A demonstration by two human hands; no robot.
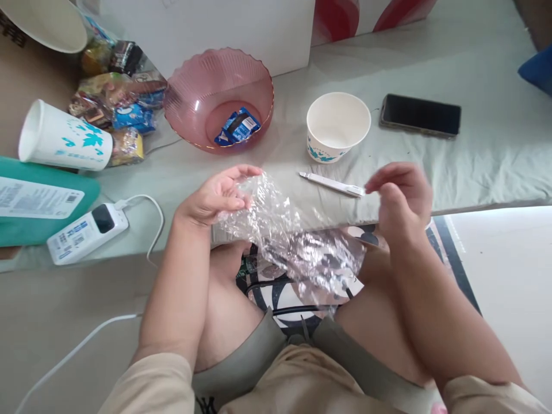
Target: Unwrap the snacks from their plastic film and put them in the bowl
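My left hand pinches the upper end of a crumpled clear plastic bag between thumb and fingers. The bag hangs out to the right over my lap. My right hand is loosely curled, with a gap between thumb and fingers and nothing visible in it. Its fingertips are close to the end of a slim white pen-like tool lying on the cloth; whether they touch it I cannot tell. Behind the tool stands a white paper bowl with teal leaf prints.
A pink ribbed bowl contains blue snack packets. Wrapped snacks, a tipped paper cup, a green bottle and a white charger with a cable lie at left. A phone lies at right; a white box stands behind.
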